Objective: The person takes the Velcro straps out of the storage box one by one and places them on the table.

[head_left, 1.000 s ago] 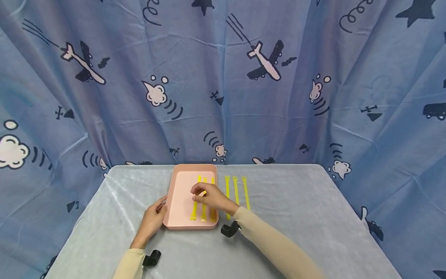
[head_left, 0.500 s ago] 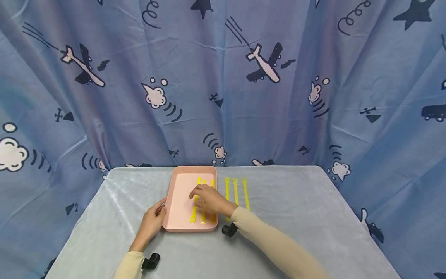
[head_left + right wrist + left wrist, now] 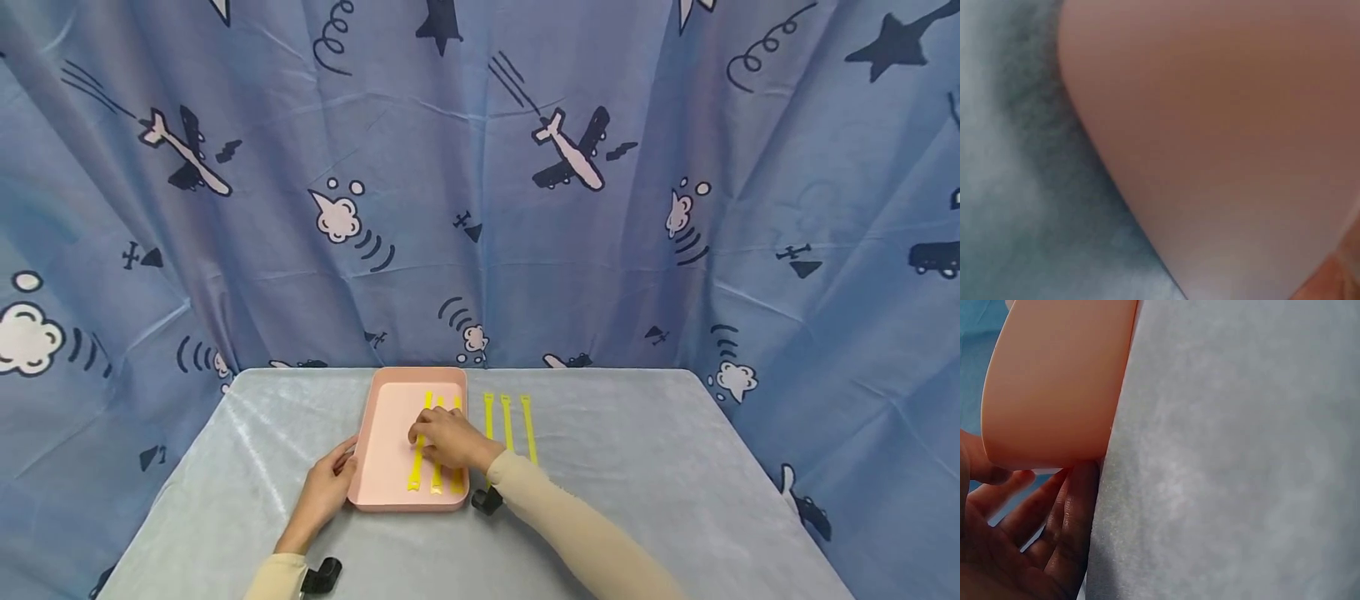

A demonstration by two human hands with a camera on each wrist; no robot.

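Note:
In the head view a pink rectangular tray (image 3: 384, 454) holds three slim yellow cable straps, laid lengthwise on its right half. My left hand (image 3: 321, 490) touches the tray's left side; the left wrist view shows its fairly straight fingers (image 3: 1075, 519) against the outer wall. Over the tray's right half, my right hand (image 3: 453, 442) reaches down with bent fingers. Its fingertips and thumb straddle the leftmost strap (image 3: 415, 477), which shows in the gap between them. The hand covers the middles of the other two straps. Mostly tray wall (image 3: 1210, 137) fills the blurred right wrist view.
Right of the tray, three more yellow straps (image 3: 507, 421) lie side by side on the grey cloth-covered table (image 3: 622, 467); my right forearm crosses their near ends. Behind the table hangs a blue patterned curtain (image 3: 420, 275).
My right hand has lowered toward the leftmost strap, its fingers bending downward. The head view has tilted up slightly. My left hand stays at the tray's left side.

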